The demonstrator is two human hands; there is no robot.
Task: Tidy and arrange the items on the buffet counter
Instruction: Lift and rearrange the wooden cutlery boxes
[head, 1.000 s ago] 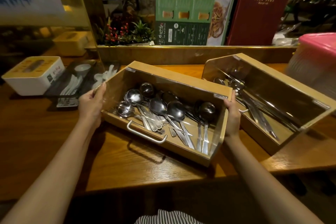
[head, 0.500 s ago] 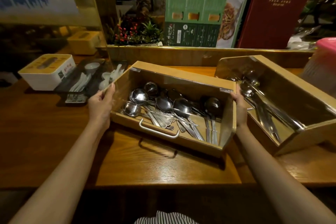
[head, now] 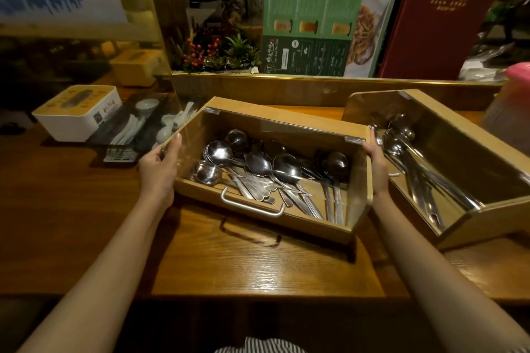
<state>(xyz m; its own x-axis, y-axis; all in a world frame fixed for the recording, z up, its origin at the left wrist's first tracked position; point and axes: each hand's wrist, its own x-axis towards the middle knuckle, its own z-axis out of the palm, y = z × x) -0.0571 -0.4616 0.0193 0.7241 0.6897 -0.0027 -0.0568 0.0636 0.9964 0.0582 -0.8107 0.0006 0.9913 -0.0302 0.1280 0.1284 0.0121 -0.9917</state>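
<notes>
Your left hand point(head: 159, 167) and right hand point(head: 378, 169) each grip an end wall of the spoon box point(head: 286, 228), which lies skewed on the desk point(head: 243, 266) just beside the second cutlery box point(head: 487, 226). Whether it is lifted I cannot quite tell. I judge the tidying unfinished: both boxes need squaring, and the spoons point(head: 258, 165) lie jumbled.

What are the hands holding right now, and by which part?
The wooden spoon box: left hand grips its left end, right hand its right end.
</notes>
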